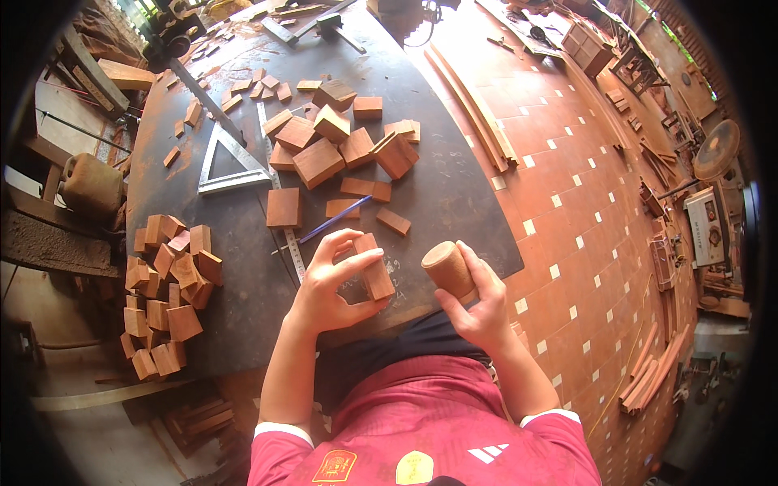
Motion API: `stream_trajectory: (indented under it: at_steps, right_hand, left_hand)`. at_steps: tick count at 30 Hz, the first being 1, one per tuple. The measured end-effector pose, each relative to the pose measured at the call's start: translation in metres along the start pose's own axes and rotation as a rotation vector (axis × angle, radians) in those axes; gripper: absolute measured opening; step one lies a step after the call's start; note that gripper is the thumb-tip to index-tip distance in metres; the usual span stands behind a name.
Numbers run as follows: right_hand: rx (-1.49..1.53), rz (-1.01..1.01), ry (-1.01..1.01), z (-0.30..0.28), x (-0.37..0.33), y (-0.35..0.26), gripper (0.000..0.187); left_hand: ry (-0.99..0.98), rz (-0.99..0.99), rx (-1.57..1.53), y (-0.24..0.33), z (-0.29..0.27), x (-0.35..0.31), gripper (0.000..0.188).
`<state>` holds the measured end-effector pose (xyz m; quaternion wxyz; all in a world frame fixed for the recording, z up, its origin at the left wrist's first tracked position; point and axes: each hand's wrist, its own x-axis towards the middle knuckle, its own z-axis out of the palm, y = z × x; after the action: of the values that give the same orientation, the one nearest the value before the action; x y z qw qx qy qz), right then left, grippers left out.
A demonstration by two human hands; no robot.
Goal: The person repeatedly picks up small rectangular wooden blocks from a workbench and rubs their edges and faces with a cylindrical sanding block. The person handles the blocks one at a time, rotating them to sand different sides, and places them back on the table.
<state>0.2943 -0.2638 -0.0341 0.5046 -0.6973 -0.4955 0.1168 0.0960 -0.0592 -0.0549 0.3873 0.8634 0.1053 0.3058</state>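
Between the fingers and thumb of my left hand [318,285] is a reddish-brown rectangular wood block [375,271], tilted over the table's near edge. My right hand [480,306] is wrapped round a lighter brown wooden cylinder [446,267], its flat round end facing up and left. The two pieces are apart. Just beyond my left hand lie a blue pen [340,217] and small flat wood blocks [393,222]. A thin ruler [292,248] runs along the table beside that hand, passing next to a squarish block [284,208].
A heap of wood blocks [318,164] lies mid-table, another cluster [185,271] at the left edge. A metal triangle square [233,187] and a clamp bar [203,97] are further back on the dark table [454,190]. Long boards [474,105] lie on the tiled floor [567,219] to the right.
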Motion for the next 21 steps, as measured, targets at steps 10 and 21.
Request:
stream_trajectory:
  at_steps: [10, 21]
  right_hand:
    - [-0.010, -0.015, 0.011, -0.002, -0.002, -0.002, 0.076]
    - [0.036, -0.099, -0.064, 0.003, 0.004, -0.014, 0.077]
  left_hand:
    - [0.083, -0.265, -0.415, 0.006, -0.003, -0.001, 0.103]
    - [-0.040, -0.267, -0.562, 0.005, -0.002, -0.006, 0.107]
